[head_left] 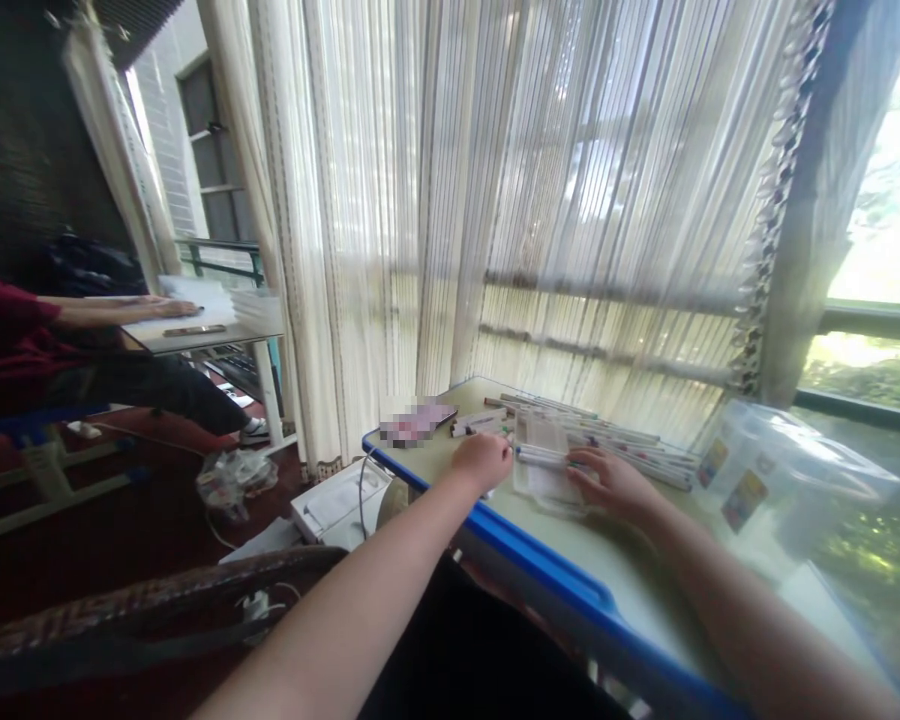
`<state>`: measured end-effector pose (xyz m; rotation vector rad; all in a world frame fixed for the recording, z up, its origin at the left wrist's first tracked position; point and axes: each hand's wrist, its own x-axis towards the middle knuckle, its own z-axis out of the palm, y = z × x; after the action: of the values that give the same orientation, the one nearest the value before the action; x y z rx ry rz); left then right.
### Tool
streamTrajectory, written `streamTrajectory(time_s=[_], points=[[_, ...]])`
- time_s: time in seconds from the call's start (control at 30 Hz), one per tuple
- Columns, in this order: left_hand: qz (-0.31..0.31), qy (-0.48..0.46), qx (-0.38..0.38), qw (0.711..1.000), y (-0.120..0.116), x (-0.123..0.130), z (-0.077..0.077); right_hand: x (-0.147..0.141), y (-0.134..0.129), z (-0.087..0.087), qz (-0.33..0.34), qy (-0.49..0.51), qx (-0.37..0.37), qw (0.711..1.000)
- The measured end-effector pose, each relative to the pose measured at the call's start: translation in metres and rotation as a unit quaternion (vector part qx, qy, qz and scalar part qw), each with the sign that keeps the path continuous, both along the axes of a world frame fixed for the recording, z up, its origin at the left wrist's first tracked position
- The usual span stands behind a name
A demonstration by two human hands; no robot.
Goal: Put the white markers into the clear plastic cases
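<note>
My right hand (607, 482) grips one end of a white marker (544, 456) with a blue tip, its thumb and fingers around the barrel. The marker points left, over an opened clear plastic case (532, 492) on the desk. Just left of the marker's blue end, my left hand (484, 463) is closed with the fingers curled in. A small greenish bit shows at its fingertips, too small to name. Behind both hands lie several loose white markers (622, 440) with coloured ends, spread across the desk (615, 550).
A large clear plastic box (787, 480) with stickers stands at the desk's right. A blurred-out phone-like item (416, 424) lies at the left corner, near a cable. Curtains (480, 200) hang behind. At far left, another person's hands (169, 307) rest at another table (195, 342).
</note>
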<state>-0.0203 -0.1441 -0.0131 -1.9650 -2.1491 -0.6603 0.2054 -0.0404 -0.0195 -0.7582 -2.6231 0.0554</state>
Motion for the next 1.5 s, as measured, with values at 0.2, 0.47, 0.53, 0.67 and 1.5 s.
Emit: streamTrajectory(time_s=[0.2, 0.47, 0.53, 0.67, 1.5], points=[[0.012, 0.002, 0.01, 1.0, 0.001, 0.001, 0.0, 0.006, 0.003, 0.002, -0.044, 0.008, 0.001, 0.999], [0.017, 0.007, 0.021, 1.0, 0.006, 0.0, -0.005, -0.002, 0.0, -0.004, -0.018, -0.01, 0.061, 0.998], [0.015, 0.006, 0.025, 1.0, 0.007, 0.001, -0.006, -0.001, 0.004, -0.006, -0.024, 0.004, 0.082, 0.996], [0.008, -0.003, 0.026, 1.0, 0.008, 0.003, -0.006, 0.008, 0.013, -0.012, -0.044, 0.049, 0.142, 0.988], [-0.037, -0.031, -0.05, 0.998, 0.006, -0.006, 0.006, 0.01, 0.0, -0.009, -0.2, 0.111, -0.12, 0.966]])
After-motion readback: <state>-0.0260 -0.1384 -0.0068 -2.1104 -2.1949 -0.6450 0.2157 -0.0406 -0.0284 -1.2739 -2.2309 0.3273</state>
